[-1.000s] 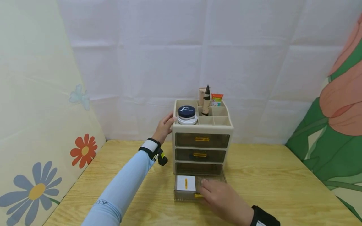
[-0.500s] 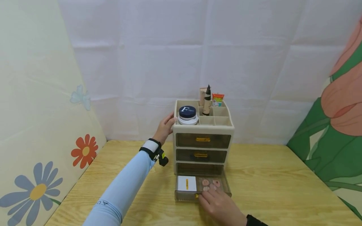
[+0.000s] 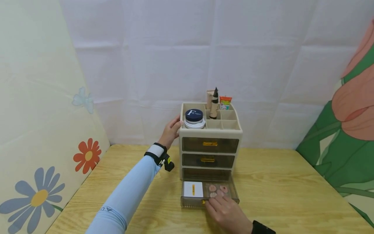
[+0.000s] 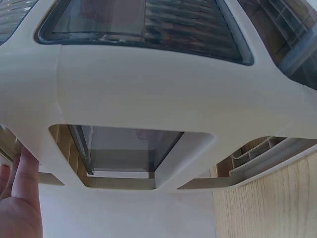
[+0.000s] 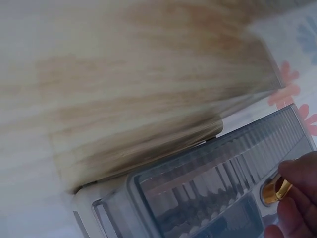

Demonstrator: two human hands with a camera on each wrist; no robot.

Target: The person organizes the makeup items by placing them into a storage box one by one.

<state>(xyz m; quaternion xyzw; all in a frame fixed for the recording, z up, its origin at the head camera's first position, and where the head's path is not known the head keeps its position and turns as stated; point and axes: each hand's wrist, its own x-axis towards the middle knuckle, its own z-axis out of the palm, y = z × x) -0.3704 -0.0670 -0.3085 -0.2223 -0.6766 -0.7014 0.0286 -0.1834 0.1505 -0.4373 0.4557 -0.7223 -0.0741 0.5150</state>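
Note:
A cream cosmetics organizer [image 3: 239,132] with smoky drawers stands on the wooden table. Its bottom drawer [image 3: 236,191] is pulled out, holding a white square box [image 3: 193,189] on the left and a makeup palette [image 3: 223,189] with several pink rounds on the right. My left hand [image 3: 170,132] rests against the organizer's upper left side; in the left wrist view its fingers [image 4: 26,181] lie fairly straight against it. At the drawer front, my right hand [image 3: 229,213] pinches the gold drawer handle [image 5: 275,190] between thumb and fingers, partly covering the palette's near edge.
On the organizer's top sit a dark-lidded round jar [image 3: 194,115], a beige bottle with a black pointed tip [image 3: 214,107], and a small orange-topped tube [image 3: 225,102]. Two upper drawers are closed. A white cloth [image 3: 146,65] hangs behind, with floral panels on both sides.
My right hand has moved from over the drawer's right part to its front handle, uncovering the pink palette. My left hand stays on the organizer's side.

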